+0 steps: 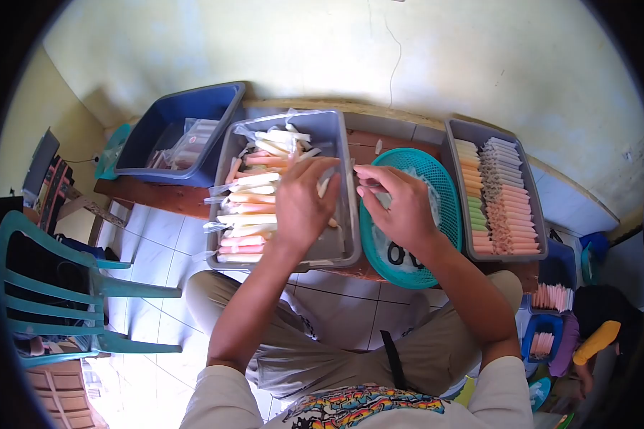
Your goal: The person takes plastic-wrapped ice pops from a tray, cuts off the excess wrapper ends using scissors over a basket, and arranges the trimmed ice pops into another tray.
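My left hand [306, 204] is over the right part of a grey tub [347, 247], its fingers curled. Something pale shows by those fingers, too blurred to name. Several filled plastic tubes [247, 218], cream, yellow and pink, lie stacked in the tub with loose clear ends. My right hand [402, 204] is just to the right, above a green mesh basket [447, 186], thumb and fingers bent together; what they pinch I cannot make out. Clear plastic bags [433, 196] and a black-handled pair of scissors [396, 253] lie in the basket, partly behind that hand.
A second grey tub [544, 247] at right holds rows of white, orange, green and pink tubes. Left stands a blue tub [139, 146] with packed bags. All rest on a low wooden bench [172, 200]. A green plastic chair [50, 286] is at left; another person [601, 336] is at far right.
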Demonstrator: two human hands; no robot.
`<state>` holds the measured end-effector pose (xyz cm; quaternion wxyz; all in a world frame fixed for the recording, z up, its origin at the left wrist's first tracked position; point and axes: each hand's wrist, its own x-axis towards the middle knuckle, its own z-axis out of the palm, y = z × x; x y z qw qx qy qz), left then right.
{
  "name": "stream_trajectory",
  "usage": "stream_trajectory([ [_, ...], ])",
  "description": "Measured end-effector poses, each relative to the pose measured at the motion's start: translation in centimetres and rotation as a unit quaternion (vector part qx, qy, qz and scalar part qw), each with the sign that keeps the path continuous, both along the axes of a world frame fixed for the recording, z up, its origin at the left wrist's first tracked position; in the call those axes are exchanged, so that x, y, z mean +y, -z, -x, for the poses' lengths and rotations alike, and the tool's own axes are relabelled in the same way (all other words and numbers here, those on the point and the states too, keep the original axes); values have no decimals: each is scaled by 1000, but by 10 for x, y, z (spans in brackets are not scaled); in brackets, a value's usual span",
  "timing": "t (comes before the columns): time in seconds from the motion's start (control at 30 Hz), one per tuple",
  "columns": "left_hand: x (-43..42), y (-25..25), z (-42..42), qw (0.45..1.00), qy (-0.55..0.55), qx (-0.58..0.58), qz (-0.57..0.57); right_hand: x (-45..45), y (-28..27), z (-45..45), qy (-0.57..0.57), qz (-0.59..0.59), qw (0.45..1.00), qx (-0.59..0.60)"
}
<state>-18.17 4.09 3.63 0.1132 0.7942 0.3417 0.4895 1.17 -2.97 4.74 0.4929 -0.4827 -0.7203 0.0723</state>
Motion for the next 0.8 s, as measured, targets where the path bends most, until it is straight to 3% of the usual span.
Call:
stream_trajectory([
  [0.2,47,5,67,996,-82,31,-15,59,7,52,-39,-1,998,48],
  [0.37,94,15,112,988,-115,83,69,122,21,93,-51,29,997,47],
  [0.47,118,25,126,981,-132,108,94,146,18,112,-32,122,992,-25],
  [0.67,141,42,133,973,-106,153,135,189,40,123,-43,197,969,-144],
  [0.8,140,39,128,963,-103,185,169,196,50,129,-47,216,965,-139],
])
